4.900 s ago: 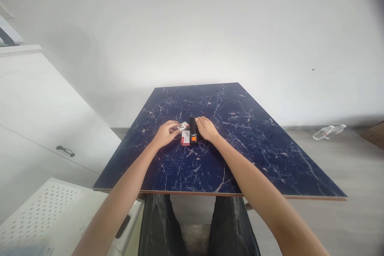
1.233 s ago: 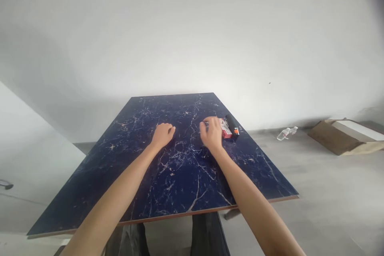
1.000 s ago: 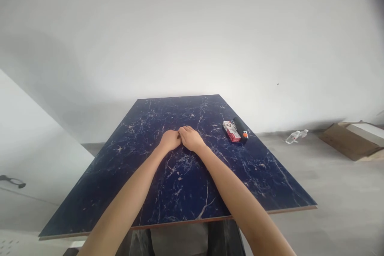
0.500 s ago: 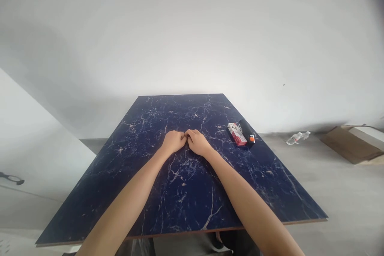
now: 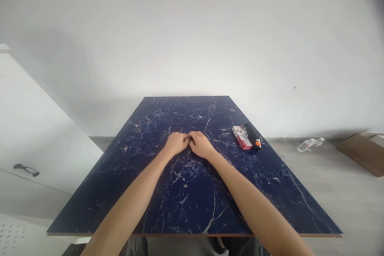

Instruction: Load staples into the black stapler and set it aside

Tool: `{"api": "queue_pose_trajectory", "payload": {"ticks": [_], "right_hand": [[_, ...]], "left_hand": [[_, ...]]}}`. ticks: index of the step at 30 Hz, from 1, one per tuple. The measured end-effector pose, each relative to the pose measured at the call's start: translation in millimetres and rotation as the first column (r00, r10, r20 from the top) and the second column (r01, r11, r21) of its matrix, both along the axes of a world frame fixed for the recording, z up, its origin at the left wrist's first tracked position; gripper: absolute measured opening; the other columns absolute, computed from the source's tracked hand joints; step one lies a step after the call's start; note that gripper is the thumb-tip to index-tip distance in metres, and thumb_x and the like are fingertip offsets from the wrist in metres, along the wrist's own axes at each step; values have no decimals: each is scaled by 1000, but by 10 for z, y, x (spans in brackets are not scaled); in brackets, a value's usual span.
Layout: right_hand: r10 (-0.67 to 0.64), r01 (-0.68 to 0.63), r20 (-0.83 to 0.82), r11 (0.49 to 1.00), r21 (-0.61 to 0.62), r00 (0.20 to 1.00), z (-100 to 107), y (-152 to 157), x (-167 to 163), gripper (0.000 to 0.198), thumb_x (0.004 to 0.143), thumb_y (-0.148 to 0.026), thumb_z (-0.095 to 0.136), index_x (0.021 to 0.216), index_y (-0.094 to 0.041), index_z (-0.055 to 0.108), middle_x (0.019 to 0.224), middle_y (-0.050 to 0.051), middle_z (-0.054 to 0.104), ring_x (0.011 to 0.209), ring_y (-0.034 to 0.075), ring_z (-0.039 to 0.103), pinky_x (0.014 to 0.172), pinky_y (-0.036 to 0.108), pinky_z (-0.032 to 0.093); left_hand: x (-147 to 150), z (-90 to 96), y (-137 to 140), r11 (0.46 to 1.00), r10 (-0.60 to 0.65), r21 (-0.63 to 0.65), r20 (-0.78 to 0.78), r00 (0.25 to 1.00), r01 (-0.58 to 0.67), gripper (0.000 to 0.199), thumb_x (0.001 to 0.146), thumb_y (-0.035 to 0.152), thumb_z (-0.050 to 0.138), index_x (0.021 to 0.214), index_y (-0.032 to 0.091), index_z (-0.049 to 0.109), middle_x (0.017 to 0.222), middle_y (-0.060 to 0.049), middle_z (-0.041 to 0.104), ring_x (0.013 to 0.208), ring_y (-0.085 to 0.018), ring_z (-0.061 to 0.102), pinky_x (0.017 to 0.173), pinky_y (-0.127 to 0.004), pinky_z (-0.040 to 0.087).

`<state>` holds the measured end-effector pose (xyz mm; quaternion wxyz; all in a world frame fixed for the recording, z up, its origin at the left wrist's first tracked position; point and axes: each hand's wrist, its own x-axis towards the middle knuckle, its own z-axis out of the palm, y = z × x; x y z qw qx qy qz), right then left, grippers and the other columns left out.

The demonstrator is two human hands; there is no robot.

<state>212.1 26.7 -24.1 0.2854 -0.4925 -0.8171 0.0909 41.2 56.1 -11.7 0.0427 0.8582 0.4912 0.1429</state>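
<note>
Both forearms reach across a dark blue marble-patterned table point(image 5: 192, 208), and the hands meet near its middle. My left hand point(image 5: 177, 143) is closed, fingers curled in, its fingertips against those of the other hand. My right hand point(image 5: 200, 144) is also closed, thumb and fingers bent together at the same spot. Whatever lies between the fingertips, if anything, is hidden or too small to make out. To the right of the hands lies a small white and red box point(image 5: 242, 138). Touching or close beside it is a black cylindrical item with an orange part point(image 5: 252, 135).
A white wall point(image 5: 192, 40) stands behind the table. At the left is a white cabinet point(image 5: 39, 128) with a dark handle point(image 5: 26, 169). On the floor to the right lie clear plastic bottles point(image 5: 306, 145) and a cardboard box point(image 5: 360, 152).
The view has shifted slightly left, so the table and objects appear further right. The hands stay together at the same place on the table, with little visible movement.
</note>
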Motion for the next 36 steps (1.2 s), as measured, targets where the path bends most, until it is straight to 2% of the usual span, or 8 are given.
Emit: {"api": "queue_pose_trajectory", "payload": {"ticks": [9, 14, 28, 33, 36], "right_hand": [[52, -59, 97, 996, 73, 994, -58, -39, -16, 23, 92, -9, 46, 105, -16, 63, 106, 9, 65, 101, 22, 54, 99, 35, 40], [64, -81, 156, 991, 104, 986, -74, -88, -51, 26, 93, -8, 45, 108, -15, 66, 112, 12, 65, 107, 23, 55, 104, 36, 39], [96, -109, 147, 991, 77, 984, -31, -139, -20, 31, 96, -10, 45, 118, -14, 67, 121, 12, 66, 113, 23, 56, 107, 36, 40], [85, -92, 139, 995, 39, 987, 20, -167, 22, 46, 97, -14, 44, 142, -13, 54, 133, 14, 63, 121, 26, 56, 108, 39, 42], [80, -81, 129, 997, 9, 988, 34, -174, 40, 49, 97, -15, 44, 145, -13, 51, 136, 15, 62, 124, 27, 56, 106, 40, 44]], "left_hand": [[-75, -1, -162, 998, -39, 49, 29, 999, 37, 32, 97, 30, 50, 72, 21, 68, 80, -7, 69, 78, -24, 66, 73, -34, 44], [-122, -1, -230, 995, -68, 78, 38, 997, 65, 36, 97, 32, 51, 64, 20, 61, 74, -6, 62, 75, -22, 61, 69, -33, 41], [-146, -26, -256, 995, -63, 83, 102, 993, 55, 36, 98, 32, 51, 64, 20, 56, 70, -3, 59, 66, -18, 56, 61, -31, 35], [-135, -51, -236, 995, -71, 81, 99, 993, 63, 38, 98, 33, 51, 62, 20, 54, 71, -4, 58, 67, -19, 57, 64, -32, 36], [-132, -44, -244, 995, -73, 79, 100, 992, 65, 37, 97, 32, 52, 62, 20, 54, 70, -4, 58, 67, -20, 57, 64, -32, 36]]}}
